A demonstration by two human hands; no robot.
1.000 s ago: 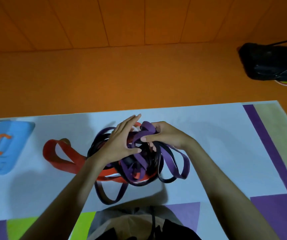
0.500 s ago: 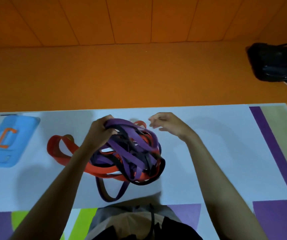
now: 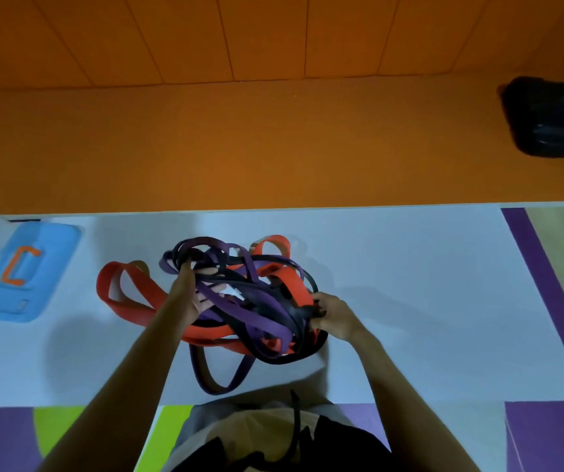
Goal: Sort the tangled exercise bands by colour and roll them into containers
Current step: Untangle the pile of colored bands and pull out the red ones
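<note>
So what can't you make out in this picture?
Head view, tangle of bands: count unclear, overlapping loops hide each other.
Head view, left hand: fingertips buried among the loops, grip unclear.
Head view, black bag: dark, cut by the right edge.

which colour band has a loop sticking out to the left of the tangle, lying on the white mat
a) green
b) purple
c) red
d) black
c: the wide red rubber band loop trails out left of the tangled pile of red, purple and black bands, towards the flat blue pad, while the left hand and right hand grip the pile.
</note>
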